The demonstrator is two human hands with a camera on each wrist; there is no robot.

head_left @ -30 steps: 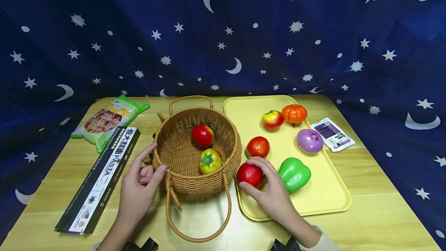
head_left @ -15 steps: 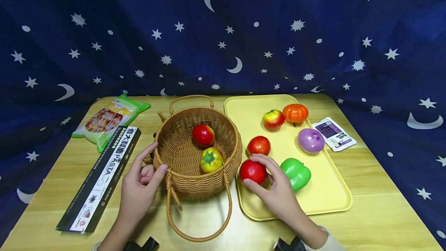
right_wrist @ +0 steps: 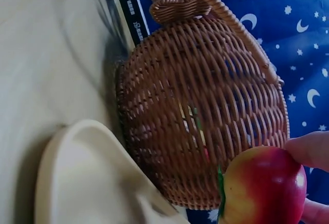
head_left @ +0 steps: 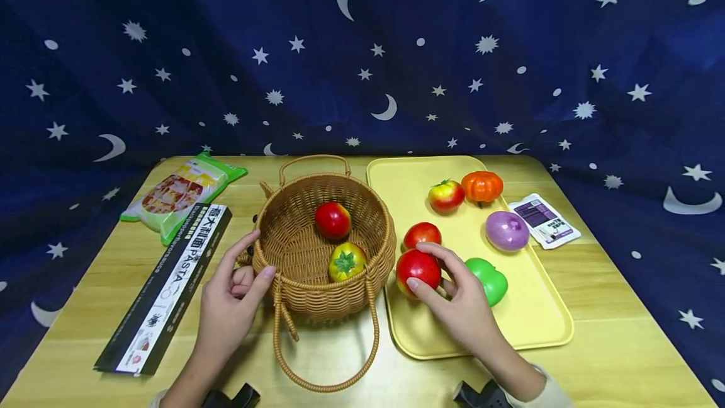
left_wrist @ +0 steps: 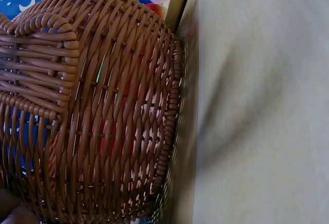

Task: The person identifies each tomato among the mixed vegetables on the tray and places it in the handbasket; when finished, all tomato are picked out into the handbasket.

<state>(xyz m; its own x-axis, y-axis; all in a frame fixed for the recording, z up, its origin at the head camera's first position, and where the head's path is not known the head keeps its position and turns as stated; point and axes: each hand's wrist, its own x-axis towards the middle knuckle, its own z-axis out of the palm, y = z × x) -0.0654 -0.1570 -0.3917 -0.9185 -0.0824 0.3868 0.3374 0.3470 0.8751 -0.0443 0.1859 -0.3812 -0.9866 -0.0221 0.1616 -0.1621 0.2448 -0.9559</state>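
Note:
My right hand (head_left: 459, 301) pinches a red and yellow toy tomato (head_left: 418, 271) between thumb and fingertips, in front of the yellow tray's left part. In the right wrist view this tomato (right_wrist: 264, 185) shows a yellow side with a green leafy top, close to the basket's woven wall. My left hand (head_left: 235, 301) rests its outstretched thumb and index finger against the left rim of the wicker basket (head_left: 323, 301); its other fingers are bent. Inside the basket lie a red tomato (head_left: 333, 220) and a yellow one with a green top (head_left: 347, 262).
The yellow tray (head_left: 532, 320) bears a red tomato (head_left: 421, 235), a red-yellow tomato (head_left: 446, 196), an orange pumpkin (head_left: 482, 187), a purple onion (head_left: 506, 230) and a green pepper (head_left: 488, 280). A white sachet (head_left: 546, 220), pasta box (head_left: 164, 288) and green bag (head_left: 184, 194) lie around. A basket handle (head_left: 328, 388) hangs forward.
My right hand has lifted the tomato off the tray's lower left and carried it slightly up and to the right. The left hand stays at the basket rim.

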